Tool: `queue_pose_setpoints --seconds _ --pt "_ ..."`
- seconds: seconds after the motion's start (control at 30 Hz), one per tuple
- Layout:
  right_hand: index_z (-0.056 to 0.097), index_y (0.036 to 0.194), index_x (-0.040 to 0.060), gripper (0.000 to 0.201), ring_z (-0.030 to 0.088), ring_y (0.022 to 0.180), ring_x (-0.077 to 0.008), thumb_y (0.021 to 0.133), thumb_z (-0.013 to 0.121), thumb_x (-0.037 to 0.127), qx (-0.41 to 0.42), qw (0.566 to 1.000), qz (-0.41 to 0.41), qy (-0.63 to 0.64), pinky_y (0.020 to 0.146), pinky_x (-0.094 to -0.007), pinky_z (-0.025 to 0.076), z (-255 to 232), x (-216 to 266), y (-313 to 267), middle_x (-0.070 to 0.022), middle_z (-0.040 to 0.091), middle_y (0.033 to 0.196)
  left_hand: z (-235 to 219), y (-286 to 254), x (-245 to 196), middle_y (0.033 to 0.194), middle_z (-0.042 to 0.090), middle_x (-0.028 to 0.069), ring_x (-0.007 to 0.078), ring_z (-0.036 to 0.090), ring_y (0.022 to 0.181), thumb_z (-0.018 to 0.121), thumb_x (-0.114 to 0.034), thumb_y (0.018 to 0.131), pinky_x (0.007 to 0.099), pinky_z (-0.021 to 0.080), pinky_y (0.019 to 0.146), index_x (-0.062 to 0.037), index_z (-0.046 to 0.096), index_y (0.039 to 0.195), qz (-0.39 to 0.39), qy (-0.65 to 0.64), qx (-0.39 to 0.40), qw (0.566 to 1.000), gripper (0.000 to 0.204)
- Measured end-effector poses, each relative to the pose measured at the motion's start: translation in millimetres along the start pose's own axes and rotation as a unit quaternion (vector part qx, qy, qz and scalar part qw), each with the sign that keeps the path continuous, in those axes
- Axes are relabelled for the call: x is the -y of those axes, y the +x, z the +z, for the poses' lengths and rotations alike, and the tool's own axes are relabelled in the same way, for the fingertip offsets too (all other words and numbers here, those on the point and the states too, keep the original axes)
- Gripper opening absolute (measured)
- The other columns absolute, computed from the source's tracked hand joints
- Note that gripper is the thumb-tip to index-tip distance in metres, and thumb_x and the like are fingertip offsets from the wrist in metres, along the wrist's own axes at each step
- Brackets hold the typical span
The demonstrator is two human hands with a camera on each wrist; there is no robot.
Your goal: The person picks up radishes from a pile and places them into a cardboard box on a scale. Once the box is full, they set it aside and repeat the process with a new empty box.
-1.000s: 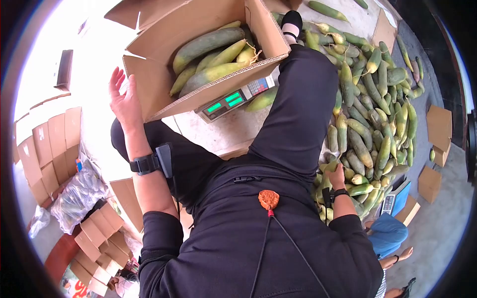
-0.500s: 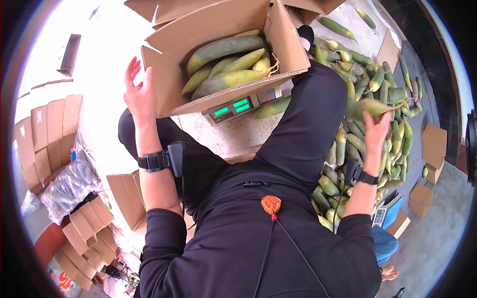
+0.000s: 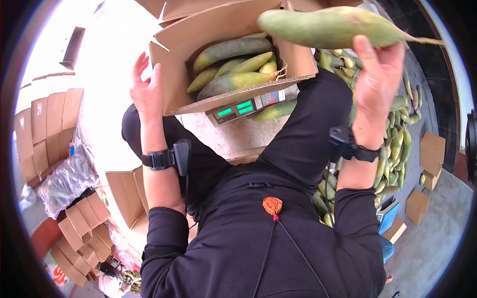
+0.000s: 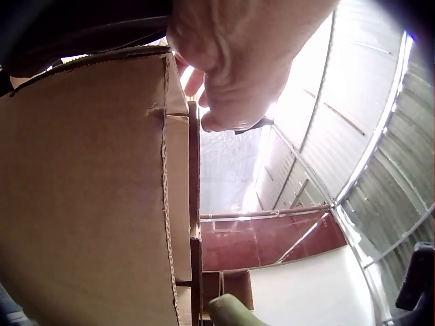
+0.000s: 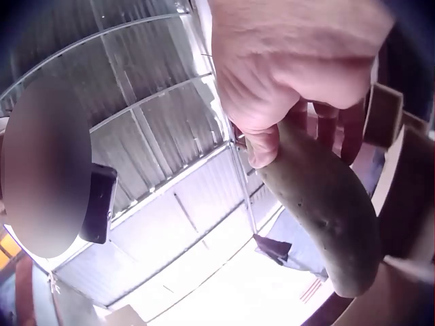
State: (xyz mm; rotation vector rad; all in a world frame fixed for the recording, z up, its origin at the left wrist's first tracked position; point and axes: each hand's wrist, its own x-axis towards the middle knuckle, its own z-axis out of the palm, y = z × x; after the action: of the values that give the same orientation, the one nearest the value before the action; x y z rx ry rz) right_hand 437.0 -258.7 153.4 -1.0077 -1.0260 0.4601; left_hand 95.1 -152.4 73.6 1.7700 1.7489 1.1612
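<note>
My right hand [image 3: 377, 82] grips a long green radish [image 3: 323, 27] near its thin root end, thumb on one side and fingers on the other. The radish is raised over the right side of an opened cardboard box [image 3: 171, 54]; its blunt end points left. In the right wrist view the radish [image 5: 323, 214] hangs down from the fingers. Several green radishes [image 3: 233, 84] lie inside the box. My left hand [image 3: 146, 92] is at the box's left wall with its fingers relaxed, and holds nothing.
The box stands on a scale [image 3: 238, 109] with a lit green display, between the knees. A big pile of radishes [image 3: 397, 144] lies on the right. Another radish [image 3: 276, 110] is beside the scale. Folded cartons [image 3: 54, 119] and a plastic bag [image 3: 67, 184] are at left.
My right hand has lifted a radish from the pile on the right, up and forward to the box's right side. The left hand has stayed at the box's left wall.
</note>
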Motion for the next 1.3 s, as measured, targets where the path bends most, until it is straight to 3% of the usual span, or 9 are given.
queue_pose_setpoints --seconds 0.2,0.33,0.47,0.63,0.8,0.87,1.03,1.17,1.3 --pt "0.044 0.112 0.0027 0.045 0.059 0.096 -0.0156 0.076 0.072 0.001 0.085 0.985 0.136 0.066 0.083 -0.0292 0.051 81.5 -41.8 -21.4 -0.0075 0.059 0.105 0.5 0.4 -2.2 0.116 0.061 0.0105 0.0154 0.058 0.105 0.064 -0.016 0.086 0.0273 0.050 0.079 -0.0110 0.053 0.127 -0.023 -0.034 0.021 0.999 0.042" --pt "0.051 0.107 0.0033 0.035 0.058 0.090 -0.0137 0.077 0.070 0.006 0.157 0.956 0.245 0.025 0.076 -0.0279 0.049 95.4 -92.0 -35.5 -0.0062 0.061 0.099 -0.7 -0.7 -9.1 0.116 0.061 0.0112 0.0148 0.058 0.104 0.063 -0.014 0.086 0.0273 0.051 0.078 -0.0099 0.053 0.126 -0.038 -0.036 0.024 0.998 0.042" --pt "0.060 0.096 0.0029 0.020 0.060 0.081 -0.0116 0.078 0.067 0.009 0.158 0.955 0.192 -0.161 0.073 -0.0256 0.048 71.2 -92.1 -24.1 -0.0036 0.064 0.084 0.3 1.5 0.9 0.116 0.061 0.0112 0.0149 0.059 0.102 0.063 -0.013 0.086 0.0270 0.051 0.078 -0.0095 0.053 0.126 0.004 -0.026 0.016 1.000 0.041" --pt "0.063 0.093 0.0037 0.013 0.060 0.081 -0.0103 0.081 0.065 0.008 0.100 0.969 0.126 -0.190 0.074 -0.0253 0.048 29.4 -89.1 1.0 -0.0025 0.065 0.086 -1.4 1.5 -4.5 0.116 0.061 0.0107 0.0135 0.061 0.094 0.062 -0.012 0.086 0.0262 0.051 0.076 -0.0083 0.054 0.124 -0.021 -0.035 0.032 0.999 0.039" --pt "0.062 0.092 0.0005 0.013 0.058 0.079 -0.0088 0.082 0.065 0.008 0.057 0.966 0.145 -0.207 0.075 -0.0241 0.047 5.9 -97.7 11.1 -0.0027 0.064 0.085 -6.0 -0.2 -7.3 0.115 0.061 0.0099 0.0123 0.063 0.086 0.062 -0.011 0.086 0.0253 0.051 0.074 -0.0064 0.056 0.122 -0.042 -0.046 0.047 0.997 0.037" --pt "0.062 0.094 0.0008 0.014 0.056 0.078 -0.0078 0.084 0.064 0.010 0.039 0.949 0.217 -0.224 0.074 -0.0233 0.046 1.0 -106.7 8.7 -0.0020 0.064 0.086 -7.4 -0.3 -5.3 0.115 0.061 0.0096 0.0120 0.063 0.084 0.062 -0.011 0.086 0.0247 0.051 0.074 -0.0056 0.057 0.121 -0.044 -0.053 0.051 0.996 0.036" --pt "0.061 0.099 0.0008 0.018 0.056 0.078 -0.0075 0.085 0.064 0.013 0.059 0.945 0.255 -0.195 0.074 -0.0222 0.046 -3.6 -117.8 9.5 -0.0016 0.062 0.088 -14.4 -0.3 -0.4 0.115 0.060 0.0098 0.0126 0.063 0.083 0.060 -0.007 0.087 0.0224 0.051 0.073 -0.0025 0.059 0.117 0.005 -0.076 0.023 0.997 0.031" --pt "0.061 0.097 0.0008 0.018 0.055 0.078 -0.0078 0.086 0.063 0.014 0.080 0.939 0.261 -0.208 0.073 -0.0223 0.045 -6.1 -123.7 8.1 -0.0013 0.061 0.087 -37.2 -1.1 -3.9 0.112 0.062 0.0102 0.0134 0.060 0.094 0.060 -0.005 0.087 0.0242 0.051 0.078 -0.0016 0.061 0.114 0.020 -0.113 -0.040 0.993 0.026" --pt "0.059 0.100 0.0002 0.020 0.055 0.079 -0.0084 0.087 0.062 0.015 0.093 0.939 0.263 -0.202 0.073 -0.0227 0.045 -5.1 -128.5 7.0 -0.0028 0.061 0.089 -77.2 -4.9 5.1 0.111 0.063 0.0100 0.0149 0.057 0.103 0.059 -0.004 0.088 0.0261 0.047 0.084 -0.0013 0.060 0.114 -0.025 -0.148 -0.096 0.984 0.027"
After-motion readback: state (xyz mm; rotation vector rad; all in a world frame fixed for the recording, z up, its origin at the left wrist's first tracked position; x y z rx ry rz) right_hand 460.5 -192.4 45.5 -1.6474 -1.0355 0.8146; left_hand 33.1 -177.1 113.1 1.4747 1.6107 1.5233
